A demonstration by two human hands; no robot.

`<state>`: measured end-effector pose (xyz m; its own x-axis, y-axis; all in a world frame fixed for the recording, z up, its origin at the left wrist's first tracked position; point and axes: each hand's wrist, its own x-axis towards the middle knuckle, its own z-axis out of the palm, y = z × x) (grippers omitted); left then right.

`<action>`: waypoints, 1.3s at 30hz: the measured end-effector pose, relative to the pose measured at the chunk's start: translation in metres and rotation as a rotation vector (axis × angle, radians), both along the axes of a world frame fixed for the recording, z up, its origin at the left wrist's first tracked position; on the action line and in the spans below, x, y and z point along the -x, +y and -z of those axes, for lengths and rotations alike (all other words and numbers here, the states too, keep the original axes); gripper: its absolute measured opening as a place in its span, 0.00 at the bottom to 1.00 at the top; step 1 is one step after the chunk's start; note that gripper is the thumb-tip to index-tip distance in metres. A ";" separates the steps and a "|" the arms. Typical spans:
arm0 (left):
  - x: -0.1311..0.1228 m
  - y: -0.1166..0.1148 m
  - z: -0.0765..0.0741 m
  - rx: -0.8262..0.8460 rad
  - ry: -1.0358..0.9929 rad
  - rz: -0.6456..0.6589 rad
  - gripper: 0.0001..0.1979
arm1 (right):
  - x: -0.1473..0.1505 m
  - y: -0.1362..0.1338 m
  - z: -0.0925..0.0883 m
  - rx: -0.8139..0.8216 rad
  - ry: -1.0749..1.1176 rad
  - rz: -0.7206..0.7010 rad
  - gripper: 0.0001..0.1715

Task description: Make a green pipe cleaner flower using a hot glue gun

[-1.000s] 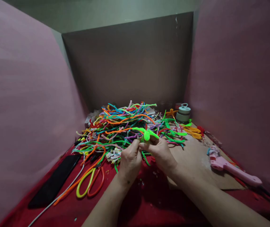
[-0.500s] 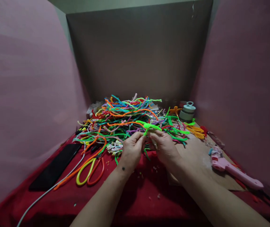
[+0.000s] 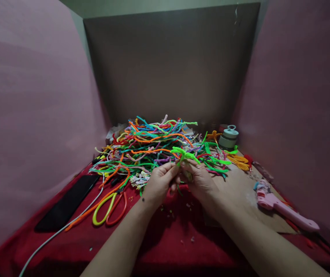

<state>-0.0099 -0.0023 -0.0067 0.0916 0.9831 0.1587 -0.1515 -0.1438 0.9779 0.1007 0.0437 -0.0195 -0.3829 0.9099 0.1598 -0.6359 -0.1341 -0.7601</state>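
1. Our left hand (image 3: 160, 182) has its fingers closed on the lower part of a bright green fuzzy piece (image 3: 183, 154).
2. Our right hand (image 3: 201, 186) pinches the same piece from the right, its fingers nearly meeting the left ones; the green arms spread out above our fingertips.
3. We hold it over the near edge of a heap of coloured fuzzy stems (image 3: 156, 140).
4. To our left on the red-covered worktop (image 3: 167, 246) lie yellow-and-red-handled scissors (image 3: 105, 211), a white cable (image 3: 47, 241) and a flat black object (image 3: 66, 204).
5. To our right, a pink-handled tool (image 3: 287, 212) rests on a tan board (image 3: 240, 192); a pale green container (image 3: 228, 137) stands farther off.
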 end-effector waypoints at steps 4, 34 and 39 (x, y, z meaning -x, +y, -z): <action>-0.004 -0.002 0.008 -0.371 0.555 -0.449 0.07 | 0.004 0.003 0.006 0.011 0.018 0.081 0.10; 0.000 -0.006 -0.001 -0.075 0.214 -0.191 0.09 | 0.002 -0.005 0.000 0.017 0.022 -0.089 0.12; -0.003 -0.006 0.005 -0.382 0.590 -0.493 0.06 | 0.006 -0.007 0.006 0.014 -0.003 0.031 0.10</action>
